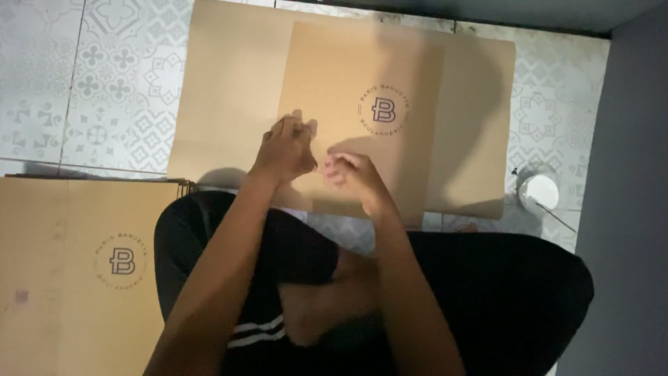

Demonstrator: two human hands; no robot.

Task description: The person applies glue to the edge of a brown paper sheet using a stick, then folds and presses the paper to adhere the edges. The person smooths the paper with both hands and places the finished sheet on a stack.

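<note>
Lying on a pale patterned tile floor (pixel 104 83) beside a grey wall (pixel 626 174): flat tan cardboard sheet (pixel 236 83) with a round dark printed emblem (pixel 383 110); left hand (pixel 284 150) and right hand (pixel 353 177) curled over its near edge, grip unclear in blur; second tan cardboard stack (pixel 69 264) at left, cut off; small white round container (pixel 539 191) at right.

head camera looks steeply down, close above floor (pixel 125 83).
</note>
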